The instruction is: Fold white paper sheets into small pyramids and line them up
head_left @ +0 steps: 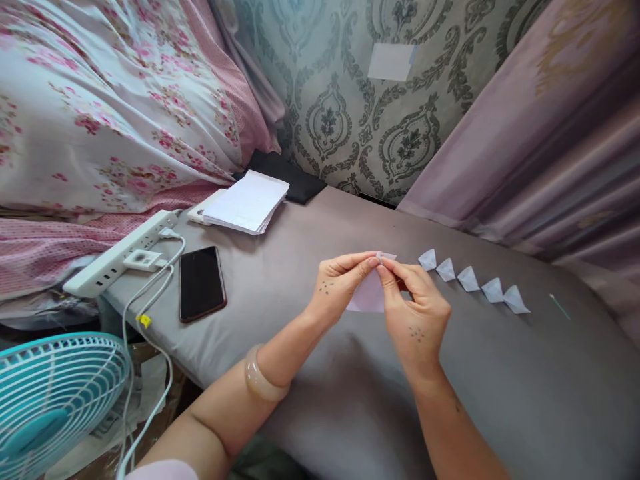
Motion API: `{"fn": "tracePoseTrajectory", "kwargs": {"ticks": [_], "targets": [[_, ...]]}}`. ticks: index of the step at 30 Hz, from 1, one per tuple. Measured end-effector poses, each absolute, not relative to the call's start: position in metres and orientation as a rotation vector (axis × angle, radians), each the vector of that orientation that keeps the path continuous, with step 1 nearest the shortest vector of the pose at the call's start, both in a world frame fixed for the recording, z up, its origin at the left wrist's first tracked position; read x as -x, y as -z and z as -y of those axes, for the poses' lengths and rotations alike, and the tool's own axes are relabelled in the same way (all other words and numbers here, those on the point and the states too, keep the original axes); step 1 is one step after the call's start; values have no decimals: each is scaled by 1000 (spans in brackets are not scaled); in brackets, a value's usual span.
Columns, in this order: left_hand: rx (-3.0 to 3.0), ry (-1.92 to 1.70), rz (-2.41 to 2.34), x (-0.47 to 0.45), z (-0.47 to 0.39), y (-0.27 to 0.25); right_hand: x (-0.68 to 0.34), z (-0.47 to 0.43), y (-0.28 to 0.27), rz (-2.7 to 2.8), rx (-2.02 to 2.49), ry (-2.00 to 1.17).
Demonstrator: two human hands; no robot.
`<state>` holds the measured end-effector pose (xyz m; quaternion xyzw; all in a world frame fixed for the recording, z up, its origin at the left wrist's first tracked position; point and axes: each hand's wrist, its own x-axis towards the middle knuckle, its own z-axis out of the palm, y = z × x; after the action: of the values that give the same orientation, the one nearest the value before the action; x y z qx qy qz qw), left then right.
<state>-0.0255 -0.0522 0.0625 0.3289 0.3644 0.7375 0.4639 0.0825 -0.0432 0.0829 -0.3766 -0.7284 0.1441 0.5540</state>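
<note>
My left hand and my right hand meet above the table, thumbs and forefingers pinched together on a small folded piece of paper. Most of that piece is hidden by my fingertips. Behind and below the hands is a pale pinkish-white sheet of paper; I cannot tell whether it is joined to the pinched piece. To the right of my right hand, several small white folded paper shapes stand in a slanting row, apart from it. A bangle circles my left forearm.
A grey-covered table bears a black phone, a stack of white paper and a black flat item. A power strip with white cables lies left. A fan stands lower left; a thin green stick lies right.
</note>
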Motion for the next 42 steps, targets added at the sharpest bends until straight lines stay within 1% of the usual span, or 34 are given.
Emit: {"fn": "tracePoseTrajectory", "kwargs": {"ticks": [4,10,18,26,33,42], "targets": [[-806,-1773,-845,25,52,-60,-84,43,-85,1683,947,-377],[-731,-1729,-838,22,50,-56,-83,42,-84,1597,1000,-585],[-764,-1732,-838,22,53,-62,-83,41,-81,1528,1047,-729],[-859,-1769,-905,21,58,-67,-83,43,-86,1575,1096,-697],[-864,-1769,-924,21,59,-68,-82,43,-86,1551,1069,-738],[-860,-1782,-907,22,57,-66,-80,46,-85,1650,1039,-517]]}}
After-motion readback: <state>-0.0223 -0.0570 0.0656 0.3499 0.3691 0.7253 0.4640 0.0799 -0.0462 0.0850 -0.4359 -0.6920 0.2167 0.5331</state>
